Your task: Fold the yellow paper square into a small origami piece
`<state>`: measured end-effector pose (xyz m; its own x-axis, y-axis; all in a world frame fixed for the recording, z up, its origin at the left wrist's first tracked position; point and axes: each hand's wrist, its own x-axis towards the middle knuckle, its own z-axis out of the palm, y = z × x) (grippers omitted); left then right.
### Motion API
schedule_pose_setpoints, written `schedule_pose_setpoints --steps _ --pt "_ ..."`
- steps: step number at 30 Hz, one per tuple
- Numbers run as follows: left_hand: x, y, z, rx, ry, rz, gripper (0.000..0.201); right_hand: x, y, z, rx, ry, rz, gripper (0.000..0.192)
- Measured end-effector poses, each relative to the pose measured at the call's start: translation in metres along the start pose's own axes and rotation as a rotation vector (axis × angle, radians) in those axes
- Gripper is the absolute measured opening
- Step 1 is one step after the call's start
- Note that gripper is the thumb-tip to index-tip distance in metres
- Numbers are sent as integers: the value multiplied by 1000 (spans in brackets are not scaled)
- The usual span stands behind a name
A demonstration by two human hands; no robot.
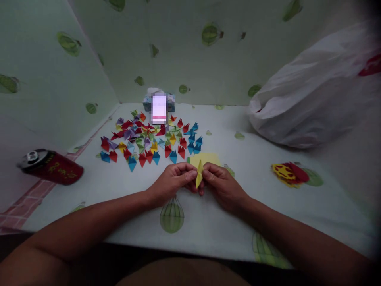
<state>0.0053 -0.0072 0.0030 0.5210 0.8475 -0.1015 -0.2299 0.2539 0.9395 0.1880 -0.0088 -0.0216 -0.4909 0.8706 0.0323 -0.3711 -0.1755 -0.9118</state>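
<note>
Both hands pinch one folded yellow paper (199, 174) between them, long axis upright: left hand (172, 182) and right hand (222, 186) equally near, fingers closed on it.

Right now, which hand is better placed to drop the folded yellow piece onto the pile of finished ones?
Probably the left hand: both hands pinch the yellow folded paper, but the colourful pile lies ahead and to the left, nearer it than the right hand.

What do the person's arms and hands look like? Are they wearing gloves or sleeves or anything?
No gloves and no sleeves show: both forearms are bare all the way to the bottom of the picture. The left hand and right hand are bare too, with no ring, watch or bracelet that I can see in this dim light.
</note>
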Motion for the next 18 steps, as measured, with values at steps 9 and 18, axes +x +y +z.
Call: schedule_pose_setpoints --steps 9,18 --pt "0 0 1 -27 29 -31 26 1 1 0 78 0 39 23" --pt "0 -3 0 -55 -7 -34 24 2 1 1 147 -9 58 24"
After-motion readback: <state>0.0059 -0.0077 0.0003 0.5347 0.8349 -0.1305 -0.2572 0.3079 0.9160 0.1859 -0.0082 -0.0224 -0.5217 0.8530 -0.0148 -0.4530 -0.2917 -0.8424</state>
